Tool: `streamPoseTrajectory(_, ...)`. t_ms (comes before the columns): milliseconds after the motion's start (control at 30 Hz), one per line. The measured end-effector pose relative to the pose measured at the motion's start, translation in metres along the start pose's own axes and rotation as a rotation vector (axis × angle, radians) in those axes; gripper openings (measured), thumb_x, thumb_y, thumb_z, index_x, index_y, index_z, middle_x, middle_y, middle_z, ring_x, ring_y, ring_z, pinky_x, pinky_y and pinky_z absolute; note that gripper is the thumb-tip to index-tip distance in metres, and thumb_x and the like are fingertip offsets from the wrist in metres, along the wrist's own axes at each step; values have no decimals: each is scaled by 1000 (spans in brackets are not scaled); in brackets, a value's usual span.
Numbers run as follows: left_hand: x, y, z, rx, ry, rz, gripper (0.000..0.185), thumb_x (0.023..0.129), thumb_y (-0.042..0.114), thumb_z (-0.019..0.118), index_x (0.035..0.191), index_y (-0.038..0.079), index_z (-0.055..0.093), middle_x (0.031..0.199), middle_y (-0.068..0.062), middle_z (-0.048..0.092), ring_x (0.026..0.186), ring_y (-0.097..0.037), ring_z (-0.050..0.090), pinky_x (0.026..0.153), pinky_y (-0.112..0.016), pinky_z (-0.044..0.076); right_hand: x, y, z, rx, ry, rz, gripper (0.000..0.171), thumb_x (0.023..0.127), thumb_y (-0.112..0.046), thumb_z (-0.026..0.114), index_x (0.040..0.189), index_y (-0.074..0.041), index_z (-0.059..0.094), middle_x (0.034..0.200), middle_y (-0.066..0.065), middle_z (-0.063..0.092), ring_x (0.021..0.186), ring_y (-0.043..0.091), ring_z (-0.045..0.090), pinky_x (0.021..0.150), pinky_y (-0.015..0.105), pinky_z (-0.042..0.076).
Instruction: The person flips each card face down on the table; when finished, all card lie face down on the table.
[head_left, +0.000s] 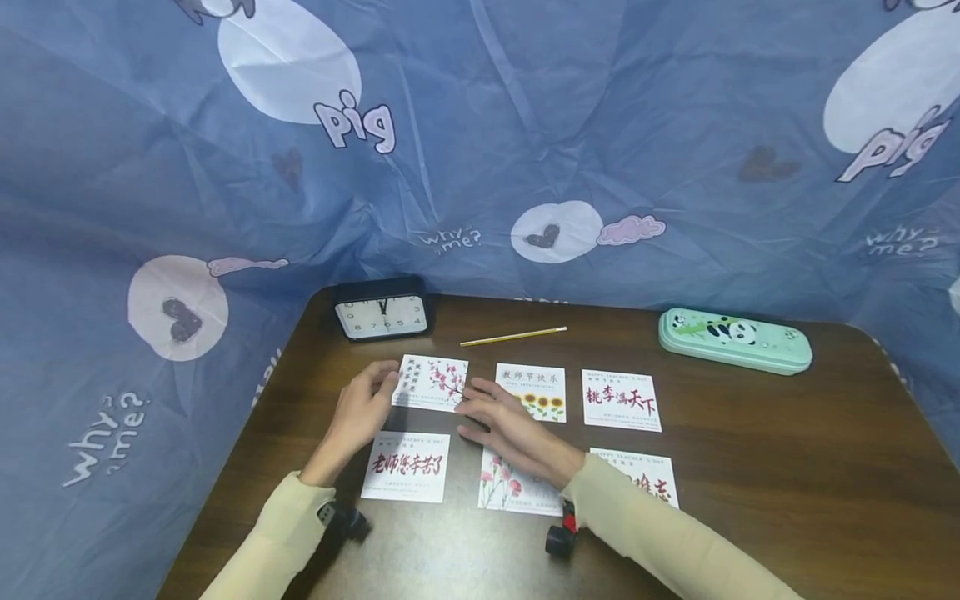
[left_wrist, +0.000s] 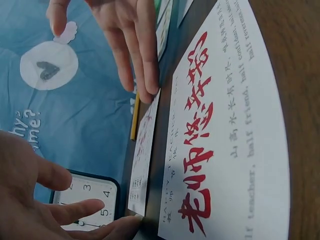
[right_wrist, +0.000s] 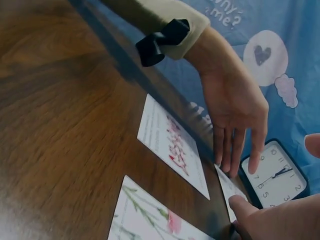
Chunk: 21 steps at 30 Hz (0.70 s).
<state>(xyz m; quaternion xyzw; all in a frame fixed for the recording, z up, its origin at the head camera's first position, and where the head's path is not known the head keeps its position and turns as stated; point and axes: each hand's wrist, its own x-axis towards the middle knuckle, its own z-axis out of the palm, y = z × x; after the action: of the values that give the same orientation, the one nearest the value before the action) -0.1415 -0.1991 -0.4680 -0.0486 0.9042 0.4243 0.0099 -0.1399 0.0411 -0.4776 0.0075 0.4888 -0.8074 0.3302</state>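
Both hands reach forward over the desk (head_left: 750, 433), forearms angled inward. Left hand (head_left: 363, 408) and right hand (head_left: 498, 421) lie flat with straight fingers, fingertips touching opposite edges of the blossom card (head_left: 435, 382), which lies below the clock (head_left: 382, 315); neither grip is closed.

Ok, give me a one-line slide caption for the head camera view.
Both hands, left hand and right hand, touch the blossom card among six greeting cards on a wooden table.

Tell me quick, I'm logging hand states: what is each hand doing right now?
Left hand: open, straight fingers touching the left edge of the blossom card.
Right hand: open, fingertips on that card's right edge.
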Motion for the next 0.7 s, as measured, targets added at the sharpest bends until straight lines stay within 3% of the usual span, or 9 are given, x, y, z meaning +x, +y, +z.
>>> streamPoseTrajectory(433, 0, 3, 7, 4, 23, -12, 47, 108, 32, 53, 142, -1, 57, 132, -25, 69, 122, -39, 67, 108, -54, 53, 5, 2, 5, 90, 50, -15, 75, 103, -3, 53, 163, 1, 9, 174, 17, 14, 154, 37, 31, 127, 57, 34)
streamPoseTrajectory(700, -2, 1, 14, 68, 24, 14, 51, 105, 33, 59, 142, -2, 57, 133, -30, 66, 124, -43, 65, 107, -58, 52, 8, 3, 3, 140, 130, 21, 76, 101, -7, 56, 163, -3, 13, 167, 21, 29, 154, 37, 34, 125, 56, 38)
